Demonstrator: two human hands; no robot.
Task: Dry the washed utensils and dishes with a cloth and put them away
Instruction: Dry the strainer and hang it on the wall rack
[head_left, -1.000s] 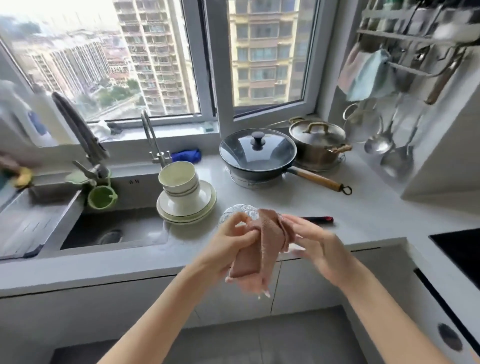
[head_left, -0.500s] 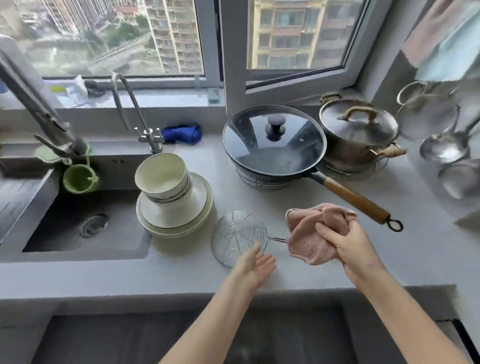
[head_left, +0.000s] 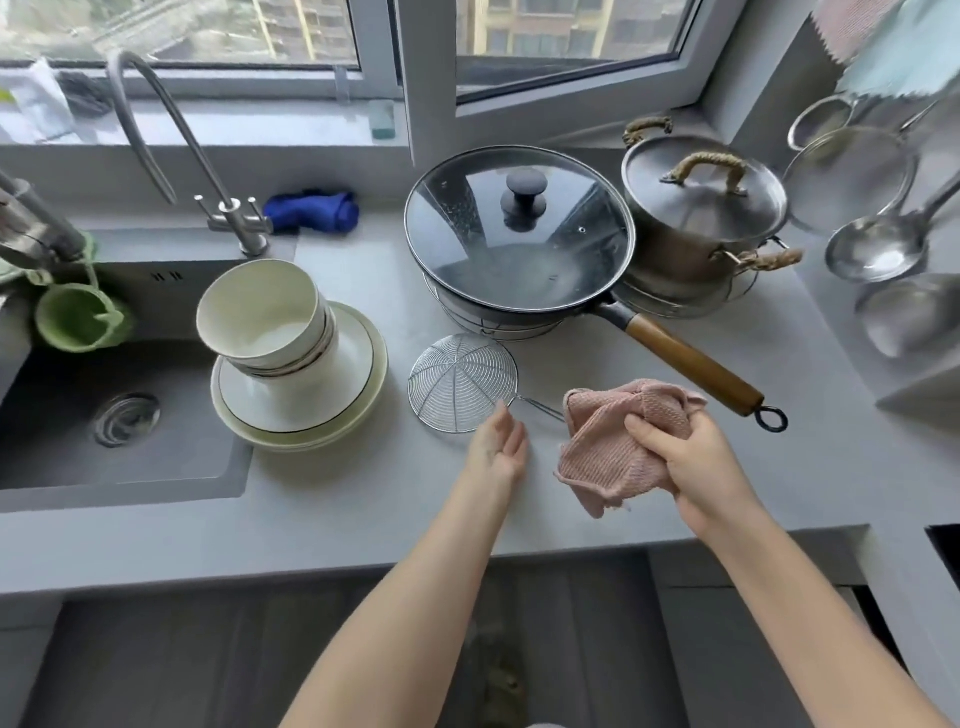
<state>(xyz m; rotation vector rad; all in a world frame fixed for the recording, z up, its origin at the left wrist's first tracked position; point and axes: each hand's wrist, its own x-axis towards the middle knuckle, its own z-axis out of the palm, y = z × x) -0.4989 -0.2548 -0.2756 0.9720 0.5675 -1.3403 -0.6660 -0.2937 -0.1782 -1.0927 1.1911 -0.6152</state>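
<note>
Grey stone counter (head_left: 363, 493) is running across the whole view, with a dark sink (head_left: 62, 457) sitting sunk into it at 9 o'clock. A black wok (head_left: 519, 234) under a glass lid is standing at 12 o'clock, its wooden handle (head_left: 691, 366) pointing toward 4 o'clock. A lidded steel pot (head_left: 701, 218) is touching the wok at 2 o'clock. White bowls (head_left: 260, 312) are leaning stacked on a pile of plates (head_left: 358, 374) between the sink and the wok.

Just in front of the wok, a round wire skimmer (head_left: 460, 382) is lying flat on the counter at the centre. Its thin handle is running toward 3 o'clock and disappearing under a pink cloth (head_left: 608, 447).

The right hand (head_left: 685, 462) is clutching that cloth in a bunch, fingers curled over its top, at 4 o'clock of the skimmer and just short of the wok handle. The left hand (head_left: 498, 447) is hanging released, palm turned inward and fingers nearly straight. Its fingertips are reaching the skimmer's rim at 5 o'clock, and whether they are touching the wire is unclear.

A blue rag (head_left: 311, 210) is lying at 11 o'clock.
</note>
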